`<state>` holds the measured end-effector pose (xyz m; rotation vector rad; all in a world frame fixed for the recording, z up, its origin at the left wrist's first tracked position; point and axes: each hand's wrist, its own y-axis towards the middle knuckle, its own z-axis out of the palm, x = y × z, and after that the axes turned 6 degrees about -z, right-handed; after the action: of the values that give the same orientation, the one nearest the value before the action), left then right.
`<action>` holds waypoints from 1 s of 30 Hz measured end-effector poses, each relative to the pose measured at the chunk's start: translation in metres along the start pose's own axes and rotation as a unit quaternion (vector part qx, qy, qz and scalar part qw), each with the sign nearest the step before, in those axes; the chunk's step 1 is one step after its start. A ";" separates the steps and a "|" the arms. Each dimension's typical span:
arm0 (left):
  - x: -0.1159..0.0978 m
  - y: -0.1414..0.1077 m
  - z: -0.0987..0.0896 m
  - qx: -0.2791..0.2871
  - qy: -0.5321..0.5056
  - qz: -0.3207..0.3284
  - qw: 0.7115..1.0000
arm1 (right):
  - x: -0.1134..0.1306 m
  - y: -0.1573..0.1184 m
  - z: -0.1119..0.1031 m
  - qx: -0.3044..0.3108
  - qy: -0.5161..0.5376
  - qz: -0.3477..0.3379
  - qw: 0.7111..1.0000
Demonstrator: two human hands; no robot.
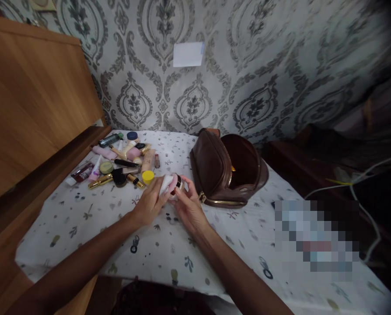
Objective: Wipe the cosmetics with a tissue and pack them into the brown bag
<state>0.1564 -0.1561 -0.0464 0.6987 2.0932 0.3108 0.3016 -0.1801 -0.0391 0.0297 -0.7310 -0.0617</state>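
Observation:
Over the middle of the table, my right hand has its fingers closed round a small round jar with a dark band. My left hand pinches a soft white wipe and presses it to the jar's pinkish side. Part of the jar is hidden by the wipe and my fingers. Just beyond my left hand sits a yellow-lidded jar. To the right of my hands stands a brown leather bag, unzipped, its dark inside showing.
Several cosmetics are heaped at the back left, among them a green round container, a dark red bottle and a gold tube. A wooden cabinet borders the left side. A blurred-out object lies at the right.

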 end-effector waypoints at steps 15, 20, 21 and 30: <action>0.002 0.009 -0.015 0.013 -0.083 0.013 0.996 | -0.005 0.003 -0.006 0.006 0.005 0.043 0.999; 0.004 0.009 -0.020 0.054 -0.246 -0.073 0.965 | -0.001 0.006 -0.010 0.019 -0.002 0.096 0.995; 0.005 0.009 -0.020 0.053 -0.260 -0.083 0.961 | 0.000 0.006 -0.011 0.032 0.000 0.113 0.993; 0.008 0.014 -0.021 -0.037 -0.194 -0.071 0.978 | -0.002 -0.002 -0.007 0.101 0.003 0.149 0.984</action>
<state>0.1407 -0.1395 -0.0329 0.5135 1.7376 0.1559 0.3050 -0.1816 -0.0459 0.1132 -0.7267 0.2996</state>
